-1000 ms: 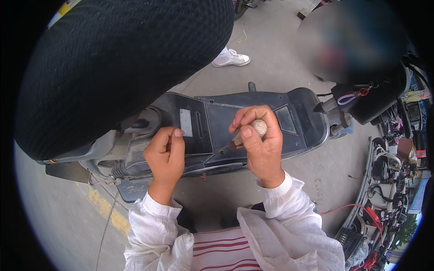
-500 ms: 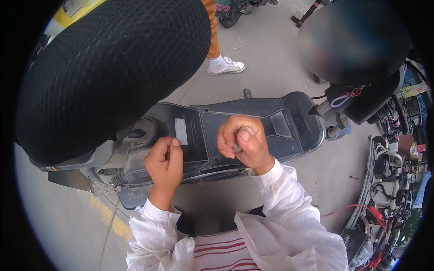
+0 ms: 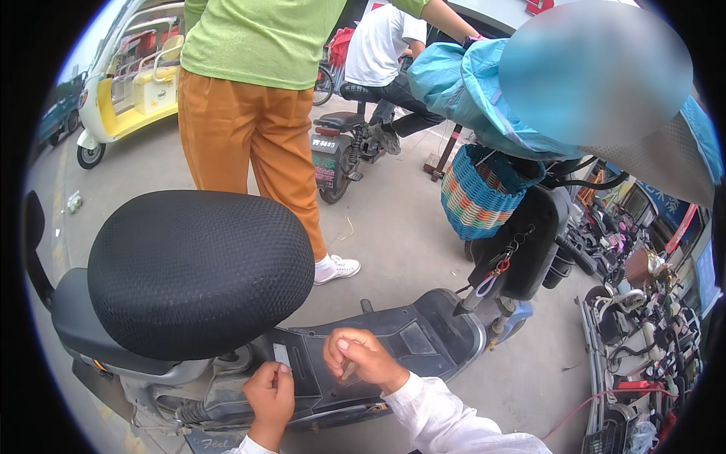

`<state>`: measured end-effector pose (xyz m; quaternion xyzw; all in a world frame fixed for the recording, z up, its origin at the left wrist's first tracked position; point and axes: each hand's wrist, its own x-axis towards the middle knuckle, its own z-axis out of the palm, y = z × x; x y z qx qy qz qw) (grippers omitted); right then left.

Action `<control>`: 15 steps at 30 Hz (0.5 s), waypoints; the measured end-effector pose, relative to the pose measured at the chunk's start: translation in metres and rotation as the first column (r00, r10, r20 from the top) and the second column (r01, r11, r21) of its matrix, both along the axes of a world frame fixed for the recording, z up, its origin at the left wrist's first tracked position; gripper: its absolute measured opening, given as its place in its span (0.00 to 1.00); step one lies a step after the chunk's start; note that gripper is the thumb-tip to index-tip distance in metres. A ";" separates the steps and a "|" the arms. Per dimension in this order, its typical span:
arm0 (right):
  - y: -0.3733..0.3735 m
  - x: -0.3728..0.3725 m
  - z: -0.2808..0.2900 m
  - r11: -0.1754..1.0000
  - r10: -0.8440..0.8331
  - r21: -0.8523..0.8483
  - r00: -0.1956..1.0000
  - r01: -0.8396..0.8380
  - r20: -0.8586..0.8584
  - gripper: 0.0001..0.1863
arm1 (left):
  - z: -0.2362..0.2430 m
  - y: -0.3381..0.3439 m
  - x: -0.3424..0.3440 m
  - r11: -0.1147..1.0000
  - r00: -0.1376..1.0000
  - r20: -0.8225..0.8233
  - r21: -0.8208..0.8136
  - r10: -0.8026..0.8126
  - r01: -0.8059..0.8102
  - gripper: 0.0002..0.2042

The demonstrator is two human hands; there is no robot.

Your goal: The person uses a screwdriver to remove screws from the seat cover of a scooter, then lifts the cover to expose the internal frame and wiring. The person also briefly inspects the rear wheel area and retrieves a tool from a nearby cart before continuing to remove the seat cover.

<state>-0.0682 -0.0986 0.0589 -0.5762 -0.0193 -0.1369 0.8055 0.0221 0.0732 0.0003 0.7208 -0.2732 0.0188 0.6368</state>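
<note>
Over the dark floorboard [image 3: 325,374] of a scooter, my two hands are held a little apart. My left hand [image 3: 271,392] is closed in a fist, thumb on top, near the seat side; whatever it may hold is hidden. To its right, my right hand [image 3: 365,357] is also closed, fingers curled in toward the thumb. A small greyish bit shows under its fingers, too unclear to name. The scooter's seat [image 3: 200,272], under a black mesh cover, bulges up at the left. Keys on a ring with a lilac strap [image 3: 485,286] hang at the scooter's front.
A person in orange trousers [image 3: 227,129] stands just beyond the seat. Someone in a white shirt [image 3: 386,45] sits on another scooter behind. A woven blue basket [image 3: 484,193] hangs below a light-blue cover [image 3: 461,83]. Cluttered parts [image 3: 643,333] lie along the right; a yellow-white three-wheeler [image 3: 136,83] stands far left.
The view has tilted up, so the scooter and my hands sit lower and the people, basket and three-wheeler show more. Both hands stay closed; my right hand has turned, knuckles more upward.
</note>
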 end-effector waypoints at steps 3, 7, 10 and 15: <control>0.047 -0.008 0.016 0.751 -0.621 -0.325 0.782 0.575 -0.050 0.15 | 0.010 0.006 -0.001 1.000 1.000 -0.016 0.001 0.001 -0.001 0.07; 0.018 -0.012 -0.001 0.987 -0.126 -0.086 0.984 0.137 0.123 0.21 | 0.012 0.002 -0.001 1.000 1.000 0.006 -0.022 -0.017 0.017 0.07; -0.017 0.001 -0.004 0.918 0.359 0.088 0.904 -0.387 0.232 0.24 | 0.004 0.002 -0.003 1.000 1.000 -0.014 -0.020 -0.020 0.020 0.07; 0.044 -0.009 0.027 0.752 -0.560 -0.429 0.829 0.500 -0.016 0.14 | 0.006 0.004 0.001 1.000 1.000 0.024 -0.002 0.007 -0.007 0.08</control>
